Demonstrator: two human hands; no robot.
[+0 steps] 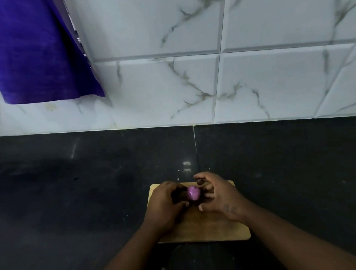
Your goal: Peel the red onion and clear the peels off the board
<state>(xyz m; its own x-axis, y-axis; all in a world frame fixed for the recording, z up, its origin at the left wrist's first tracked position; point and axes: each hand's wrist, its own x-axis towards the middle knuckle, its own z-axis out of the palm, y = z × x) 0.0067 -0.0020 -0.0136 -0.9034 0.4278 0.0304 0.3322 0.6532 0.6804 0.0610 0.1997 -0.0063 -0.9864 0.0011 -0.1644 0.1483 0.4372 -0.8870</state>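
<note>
A small red onion (193, 193), pink-purple and glossy where its skin is off, sits between my two hands above the far half of a wooden cutting board (202, 228). My left hand (164, 205) wraps around the onion's left side and grips it. My right hand (217, 194) is at its right side, fingers curled toward the onion's top, where a thin strip of peel seems pinched. The onion's lower part and left side are hidden by my fingers.
The board lies on a black stone counter (71, 195) that runs back to a white marble-tile wall (211, 79). A purple cloth (32, 50) hangs at the upper left, well above the counter.
</note>
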